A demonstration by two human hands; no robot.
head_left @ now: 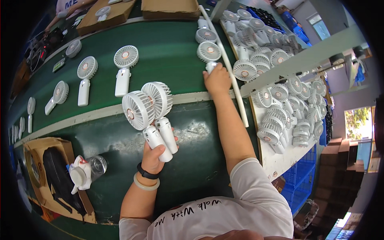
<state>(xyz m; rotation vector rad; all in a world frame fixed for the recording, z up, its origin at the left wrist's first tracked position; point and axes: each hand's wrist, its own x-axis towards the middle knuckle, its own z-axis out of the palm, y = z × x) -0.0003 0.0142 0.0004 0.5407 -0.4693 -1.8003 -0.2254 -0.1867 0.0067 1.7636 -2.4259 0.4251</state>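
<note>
Two white handheld fans (158, 138) stand side by side in my left hand (153, 158), their round grilles tilted up and away from me. My thumb presses across the nearer handle. Stretched out to the far right, my right hand (218, 80) grips the handle of another white handheld fan (209, 51) on the green conveyor belt (168, 60). Its fingers wrap the handle, and most of that handle is hidden. Just beyond it lies a further fan (205, 35), partly overlapped. More fans, including a fan (126, 57) and a fan (87, 68), lie spaced out on the belt to the left.
A white rod (232, 76) runs along the belt's right end. Beyond it, a board (276, 162) bears heaped white fans (276, 96). Cardboard trays (170, 9) sit at the far side. At near left are an open carton (90, 206) and a clear bottle (98, 165). Someone works at far left.
</note>
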